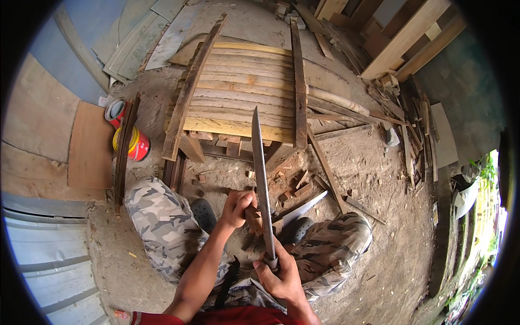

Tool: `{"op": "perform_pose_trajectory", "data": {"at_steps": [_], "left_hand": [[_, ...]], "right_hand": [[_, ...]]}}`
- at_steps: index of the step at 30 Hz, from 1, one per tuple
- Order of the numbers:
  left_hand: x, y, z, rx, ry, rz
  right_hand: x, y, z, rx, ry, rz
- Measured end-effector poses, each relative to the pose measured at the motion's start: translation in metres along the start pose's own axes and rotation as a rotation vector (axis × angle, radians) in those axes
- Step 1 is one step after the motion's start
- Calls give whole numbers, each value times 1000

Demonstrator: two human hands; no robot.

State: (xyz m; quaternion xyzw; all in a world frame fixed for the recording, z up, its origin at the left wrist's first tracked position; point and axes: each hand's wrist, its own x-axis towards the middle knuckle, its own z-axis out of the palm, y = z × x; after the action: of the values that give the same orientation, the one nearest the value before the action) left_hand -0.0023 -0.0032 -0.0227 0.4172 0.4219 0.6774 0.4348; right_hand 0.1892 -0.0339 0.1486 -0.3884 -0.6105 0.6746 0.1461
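My right hand point(283, 275) is wrapped round the handle of a machete point(260, 162), its long grey blade pointing up and away from me. My left hand point(237, 208) grips a small reddish-brown wood block point(254, 221) just left of the blade's lower part. Whether the blade touches the block I cannot tell. Beyond my hands stands a low slatted wooden frame point(244, 89) with two long dark side rails. A handsaw point(306, 209) lies on the ground right of the machete, its handle end partly hidden.
Wood offcuts point(303, 189) and chips are strewn in front of the frame. A leaning stick point(327, 173) stands to the right. Paint cans point(139, 146) and upright boards are at the left. More planks point(406, 40) lean at the far right. My camouflage-clad knees flank the work.
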Motion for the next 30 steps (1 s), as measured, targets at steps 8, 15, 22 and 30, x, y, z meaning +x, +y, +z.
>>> {"op": "perform_pose_trajectory", "data": {"at_steps": [8,15,22,30], "left_hand": [[0,7,2,23,11,-49],[1,12,6,49,39,-55],[1,6,1,4,6,-22],[1,11,4,36,26,-61]], "right_hand": [[0,1,2,-19,20,-22],[1,1,2,-2,22,-34],[1,0,2,-8,19,-19],[0,1,2,8,16,-1]]}}
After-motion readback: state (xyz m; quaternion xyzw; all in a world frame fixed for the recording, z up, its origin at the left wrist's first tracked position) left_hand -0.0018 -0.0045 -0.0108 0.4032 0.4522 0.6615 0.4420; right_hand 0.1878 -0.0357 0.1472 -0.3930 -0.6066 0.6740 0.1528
